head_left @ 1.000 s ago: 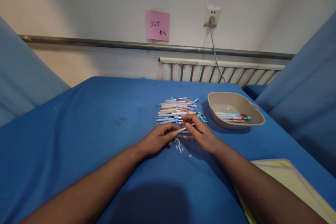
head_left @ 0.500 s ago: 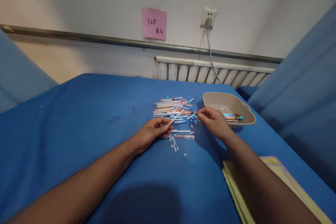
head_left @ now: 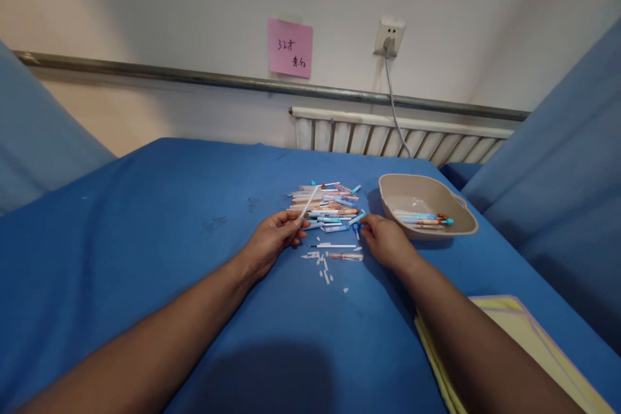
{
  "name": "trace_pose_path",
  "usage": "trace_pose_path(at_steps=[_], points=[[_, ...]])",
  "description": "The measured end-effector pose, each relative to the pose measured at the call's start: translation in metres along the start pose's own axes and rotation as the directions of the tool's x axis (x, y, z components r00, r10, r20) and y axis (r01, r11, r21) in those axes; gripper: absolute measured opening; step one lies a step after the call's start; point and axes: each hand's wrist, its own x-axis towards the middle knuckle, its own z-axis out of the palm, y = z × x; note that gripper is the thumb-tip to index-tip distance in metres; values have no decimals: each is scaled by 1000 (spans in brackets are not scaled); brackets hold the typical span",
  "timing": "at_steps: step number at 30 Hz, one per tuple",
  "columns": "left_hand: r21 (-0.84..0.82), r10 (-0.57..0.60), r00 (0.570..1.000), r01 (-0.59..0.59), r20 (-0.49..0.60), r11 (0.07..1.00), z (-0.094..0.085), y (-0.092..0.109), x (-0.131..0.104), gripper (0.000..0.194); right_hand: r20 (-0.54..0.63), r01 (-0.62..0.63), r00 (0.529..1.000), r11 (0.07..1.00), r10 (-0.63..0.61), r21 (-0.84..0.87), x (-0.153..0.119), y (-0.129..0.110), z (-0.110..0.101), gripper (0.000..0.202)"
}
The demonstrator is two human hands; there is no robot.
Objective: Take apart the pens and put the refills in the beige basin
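Note:
My left hand (head_left: pixel 274 236) is closed, pinching a thin white pen refill (head_left: pixel 309 202) that slants up over a pile of pen parts (head_left: pixel 323 200) on the blue cloth. At the pile's right end, my right hand (head_left: pixel 388 240) has its fingers drawn together on a short teal pen cap (head_left: pixel 358 218); its fingertips are partly hidden. Just in front of the pile lie another white refill (head_left: pixel 337 246) and a clear pen barrel with reddish print (head_left: pixel 345 257). Several small white pieces (head_left: pixel 325 266) are scattered between my hands.
A beige basin (head_left: pixel 427 184) holding several pens (head_left: pixel 420 218) stands to the right. Nearer me, a folded yellow cloth (head_left: pixel 514 320) lies under my right forearm. Behind the blue-covered surface (head_left: pixel 208 174) are a radiator (head_left: pixel 388 132) and a metal rail (head_left: pixel 218 79); curtains hang at both sides.
My left hand has shifted left with the white refill, now held more upright. My right hand has come down and nearer to the pile's right end, onto the teal cap. The view has tilted slightly.

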Motion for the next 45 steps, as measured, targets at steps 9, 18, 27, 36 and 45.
trace_pose_path(at_steps=[9, 18, 27, 36, 45], points=[[61, 23, 999, -26, 41, 998, -4, -2, 0, 30, -4, 171, 985, 985, -171, -25, 4, -20, 8, 30], [119, -39, 985, 19, 170, 993, -6, -1, -2, 34, 106, 219, 972, 972, -210, -88, 4, -24, 12, 18], [141, -38, 982, 12, 184, 990, -8, -1, -2, 36, -41, 96, 995, 993, -94, 72, 6, -17, 21, 9], [247, -2, 989, -34, 145, 968, -7, 0, -2, 37, -115, 4, 984, 624, 137, 782, 11, -5, 21, 26], [240, 12, 993, -41, 120, 970, -8, 1, 0, 36, -30, 77, 997, 905, -71, 418, 4, -4, 24, 13]])
